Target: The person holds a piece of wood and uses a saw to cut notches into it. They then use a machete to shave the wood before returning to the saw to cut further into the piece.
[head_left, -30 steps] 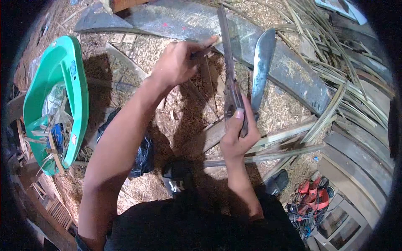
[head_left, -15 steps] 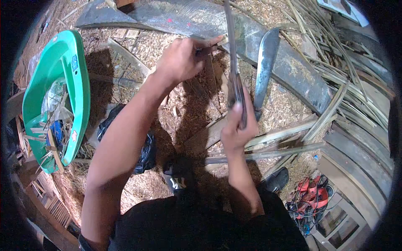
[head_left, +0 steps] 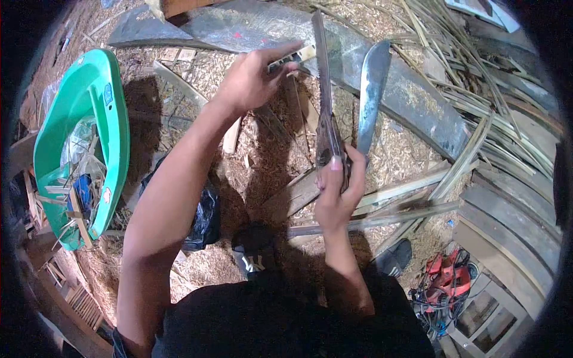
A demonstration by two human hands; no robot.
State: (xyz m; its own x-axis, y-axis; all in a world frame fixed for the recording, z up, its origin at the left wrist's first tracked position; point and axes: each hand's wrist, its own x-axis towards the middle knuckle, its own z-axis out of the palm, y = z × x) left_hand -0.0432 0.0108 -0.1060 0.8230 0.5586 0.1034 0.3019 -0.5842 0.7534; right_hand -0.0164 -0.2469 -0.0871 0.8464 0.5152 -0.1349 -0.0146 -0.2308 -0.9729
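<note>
My left hand (head_left: 253, 80) is closed around a small pale piece (head_left: 307, 53) with dark parts, which juts out from between its fingers. My right hand (head_left: 341, 185) grips the dark handle of a saw (head_left: 324, 71), whose narrow blade points up and away from me. The tip of the pale piece lies close beside the saw blade; whether they touch is hard to tell. Just right of the saw, a broad machete blade (head_left: 371, 89) rests with its tip on a long grey plank (head_left: 418, 107).
A green plastic tub (head_left: 118, 149) holding scraps stands at the left. A black plastic bag (head_left: 206, 221) is below my left forearm. Wood strips (head_left: 471, 140) pile up at the right, with a red power tool (head_left: 450, 277) at lower right. Shavings cover the ground.
My left hand has shifted slightly left and back, and more of the pale piece shows. The saw has tilted and its tip has moved a little left.
</note>
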